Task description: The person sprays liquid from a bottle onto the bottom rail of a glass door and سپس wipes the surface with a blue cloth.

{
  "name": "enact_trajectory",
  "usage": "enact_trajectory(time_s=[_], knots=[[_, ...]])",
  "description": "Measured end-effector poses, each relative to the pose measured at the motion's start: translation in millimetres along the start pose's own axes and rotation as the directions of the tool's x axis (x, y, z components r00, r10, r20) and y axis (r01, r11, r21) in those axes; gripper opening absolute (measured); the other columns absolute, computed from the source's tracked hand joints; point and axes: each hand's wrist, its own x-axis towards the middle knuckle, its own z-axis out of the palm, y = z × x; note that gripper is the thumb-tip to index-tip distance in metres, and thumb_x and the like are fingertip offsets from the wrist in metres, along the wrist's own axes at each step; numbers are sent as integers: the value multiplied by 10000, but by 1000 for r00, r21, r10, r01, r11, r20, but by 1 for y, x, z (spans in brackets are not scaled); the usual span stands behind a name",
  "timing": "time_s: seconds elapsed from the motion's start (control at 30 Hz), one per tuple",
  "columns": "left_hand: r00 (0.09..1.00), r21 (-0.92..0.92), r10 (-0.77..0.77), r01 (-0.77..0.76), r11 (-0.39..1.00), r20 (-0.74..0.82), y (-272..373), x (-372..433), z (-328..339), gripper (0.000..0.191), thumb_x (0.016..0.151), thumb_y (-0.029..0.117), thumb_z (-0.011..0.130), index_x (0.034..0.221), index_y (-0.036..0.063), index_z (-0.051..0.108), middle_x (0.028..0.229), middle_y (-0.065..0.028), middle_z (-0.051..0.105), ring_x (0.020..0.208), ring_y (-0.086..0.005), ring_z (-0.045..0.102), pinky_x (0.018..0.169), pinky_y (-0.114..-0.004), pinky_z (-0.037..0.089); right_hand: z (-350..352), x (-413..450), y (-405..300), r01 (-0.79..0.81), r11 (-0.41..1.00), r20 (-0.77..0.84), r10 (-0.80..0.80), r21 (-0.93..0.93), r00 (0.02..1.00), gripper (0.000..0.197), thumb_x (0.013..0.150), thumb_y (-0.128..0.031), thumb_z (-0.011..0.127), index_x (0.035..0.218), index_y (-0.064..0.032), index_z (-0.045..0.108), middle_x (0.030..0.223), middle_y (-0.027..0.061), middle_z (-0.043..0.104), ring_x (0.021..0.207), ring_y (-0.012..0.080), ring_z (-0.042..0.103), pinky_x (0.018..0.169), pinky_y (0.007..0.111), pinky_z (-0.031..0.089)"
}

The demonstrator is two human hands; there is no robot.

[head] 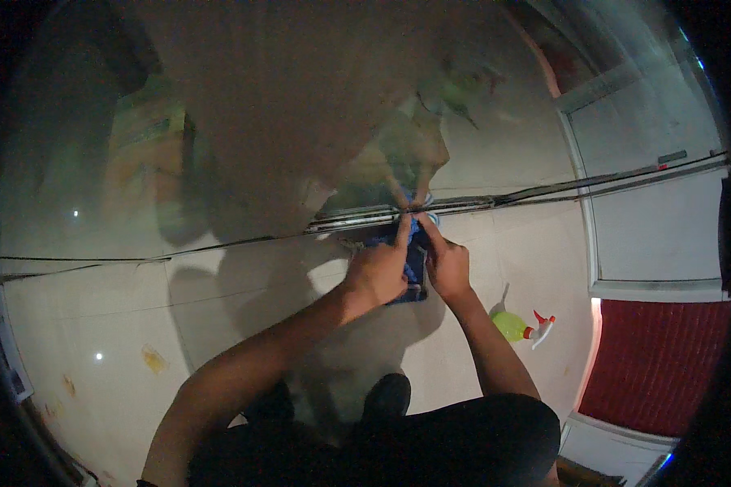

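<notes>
My left hand [379, 274] and my right hand [449, 263] meet at a dark metal rail [359, 220] along the foot of a reflective glass panel [268, 122]. Both index fingers point forward and press a bunched blue cloth [412, 234] against the rail. Part of the cloth is hidden behind my fingers. Under and between my hands lies a dark blue piece [415, 286], perhaps more cloth; its exact kind is unclear. The glass mirrors my fingers and the cloth.
A spray bottle [510, 326] with yellow-green liquid and a red and white trigger lies on the pale tiled floor [250, 298] to my right. Beyond it are a white-framed panel [655, 237] and a dark red ribbed surface [655, 362]. Brownish stains [154, 359] mark the floor at left.
</notes>
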Motion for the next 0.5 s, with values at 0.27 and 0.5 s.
enact_trajectory(time_s=[0.27,0.5], knots=[[999,242,-44,48,969,-21,-38,-50,-21,1037,769,125,697,1576,42,51,792,-244,682,742,-395,692,684,-494,555,70,-10,-65,-127,966,-85,149,224,985,611,921,-81,569,1491,-257,435,659,224,617,528,409,591,518,489,477],[973,15,-93,98,995,-212,-43,-59,-13,1093,736,150,759,1576,62,66,779,-240,675,720,-409,678,682,-497,547,36,16,-50,139,990,54,-139,6,989,731,865,-125,578,1523,-342,345,717,162,680,539,363,645,523,474,537]])
